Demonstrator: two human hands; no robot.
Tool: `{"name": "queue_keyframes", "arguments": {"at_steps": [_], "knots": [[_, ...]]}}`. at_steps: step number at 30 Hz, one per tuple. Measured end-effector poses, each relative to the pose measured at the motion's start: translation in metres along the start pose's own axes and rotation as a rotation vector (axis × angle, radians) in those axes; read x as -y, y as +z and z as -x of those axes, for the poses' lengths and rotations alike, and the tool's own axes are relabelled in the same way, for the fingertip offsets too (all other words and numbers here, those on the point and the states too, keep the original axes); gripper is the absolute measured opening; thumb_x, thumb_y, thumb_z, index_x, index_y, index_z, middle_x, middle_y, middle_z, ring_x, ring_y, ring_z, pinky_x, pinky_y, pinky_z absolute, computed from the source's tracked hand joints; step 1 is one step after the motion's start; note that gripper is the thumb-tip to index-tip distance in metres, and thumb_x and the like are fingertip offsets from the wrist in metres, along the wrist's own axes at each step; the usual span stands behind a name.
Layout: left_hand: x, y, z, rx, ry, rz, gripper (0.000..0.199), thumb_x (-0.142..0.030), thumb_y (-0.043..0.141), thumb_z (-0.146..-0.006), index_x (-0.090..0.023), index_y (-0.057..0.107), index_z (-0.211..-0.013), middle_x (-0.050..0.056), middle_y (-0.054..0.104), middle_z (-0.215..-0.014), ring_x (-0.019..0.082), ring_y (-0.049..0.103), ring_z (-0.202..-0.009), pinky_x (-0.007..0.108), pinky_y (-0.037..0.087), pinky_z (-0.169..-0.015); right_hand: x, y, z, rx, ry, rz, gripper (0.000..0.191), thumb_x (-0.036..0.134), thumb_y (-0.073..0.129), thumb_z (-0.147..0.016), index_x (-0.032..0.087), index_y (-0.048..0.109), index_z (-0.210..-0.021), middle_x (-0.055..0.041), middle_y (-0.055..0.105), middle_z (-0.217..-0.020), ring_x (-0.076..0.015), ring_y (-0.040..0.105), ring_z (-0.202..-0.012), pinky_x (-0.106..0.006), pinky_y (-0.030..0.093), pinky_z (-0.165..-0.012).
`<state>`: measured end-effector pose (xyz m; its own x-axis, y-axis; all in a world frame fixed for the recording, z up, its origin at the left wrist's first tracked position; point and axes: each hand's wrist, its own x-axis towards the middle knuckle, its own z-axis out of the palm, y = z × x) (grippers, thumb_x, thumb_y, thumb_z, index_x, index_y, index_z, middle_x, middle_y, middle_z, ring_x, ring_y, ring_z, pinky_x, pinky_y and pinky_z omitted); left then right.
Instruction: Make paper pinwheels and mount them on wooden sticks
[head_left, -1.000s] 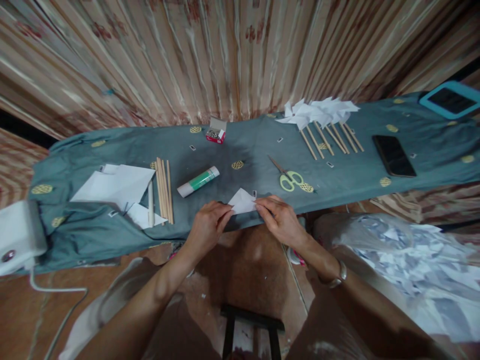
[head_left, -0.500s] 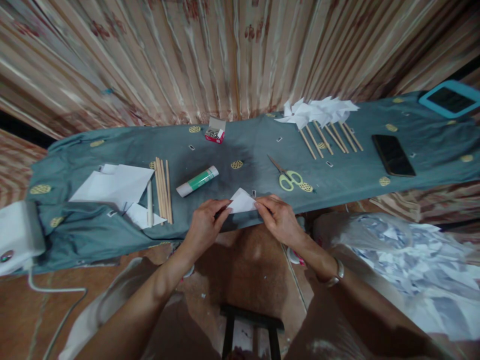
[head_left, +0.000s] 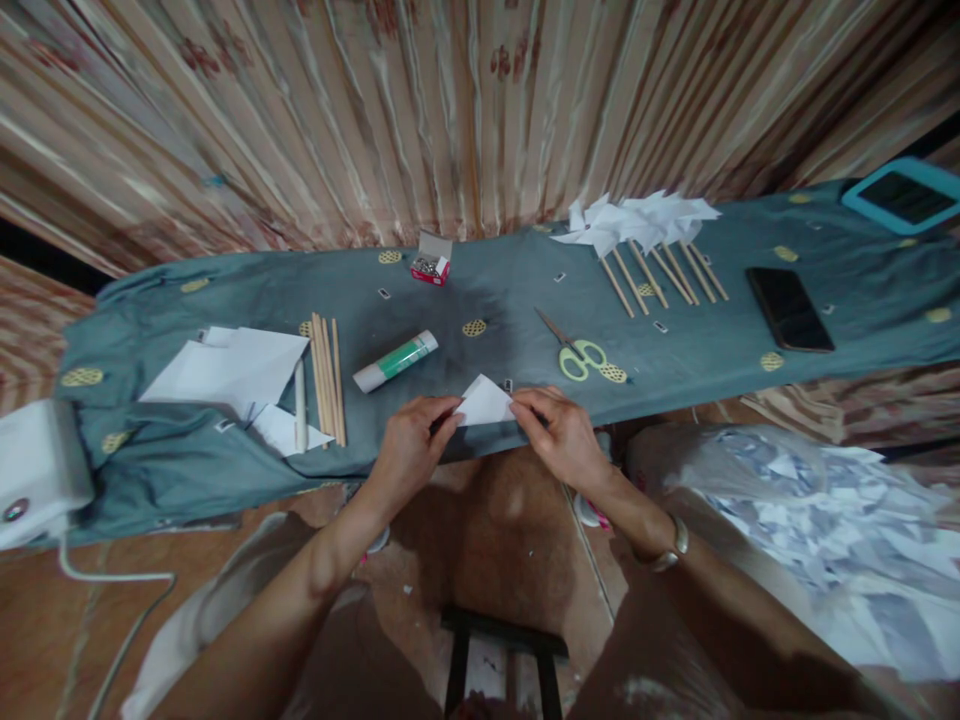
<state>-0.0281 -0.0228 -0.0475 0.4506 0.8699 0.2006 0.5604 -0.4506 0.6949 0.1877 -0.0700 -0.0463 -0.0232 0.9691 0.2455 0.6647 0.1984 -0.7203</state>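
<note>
A small white folded paper (head_left: 484,402), triangular with its point facing away from me, is held at the table's near edge. My left hand (head_left: 411,448) pinches its left corner and my right hand (head_left: 561,440) pinches its right corner. Beyond my left hand lies a green and white glue stick (head_left: 396,361). Scissors with light green handles (head_left: 576,352) rest past my right hand. Several wooden sticks (head_left: 328,380) and white paper sheets (head_left: 232,370) lie to the left. White paper pinwheels (head_left: 637,222) on sticks are at the back right.
An open red box of small metal pieces (head_left: 430,268) stands near the back. A black phone (head_left: 789,309) and blue-framed tablet (head_left: 904,195) lie right. A white device (head_left: 41,470) sits far left. Paper scraps in a clear bag (head_left: 832,510) are at lower right.
</note>
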Motion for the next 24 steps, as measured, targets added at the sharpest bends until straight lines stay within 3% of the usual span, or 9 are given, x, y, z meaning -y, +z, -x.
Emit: {"name": "queue_keyframes", "arguments": {"at_steps": [24], "knots": [[0.0031,0.0008,-0.0039,0.006,0.014,-0.065,0.019,-0.024,0.060,-0.090,-0.018,0.072,-0.103,0.007,0.076,-0.094,0.020,0.070,-0.084,0.033,0.055,-0.081,-0.0049,0.0005,-0.0043,-0.049,0.194,-0.054,0.020,0.029,0.063,-0.084,0.020,0.073,-0.099,-0.0029,0.074,-0.081,-0.0179,0.065,-0.072,-0.030,0.051,-0.075]]}}
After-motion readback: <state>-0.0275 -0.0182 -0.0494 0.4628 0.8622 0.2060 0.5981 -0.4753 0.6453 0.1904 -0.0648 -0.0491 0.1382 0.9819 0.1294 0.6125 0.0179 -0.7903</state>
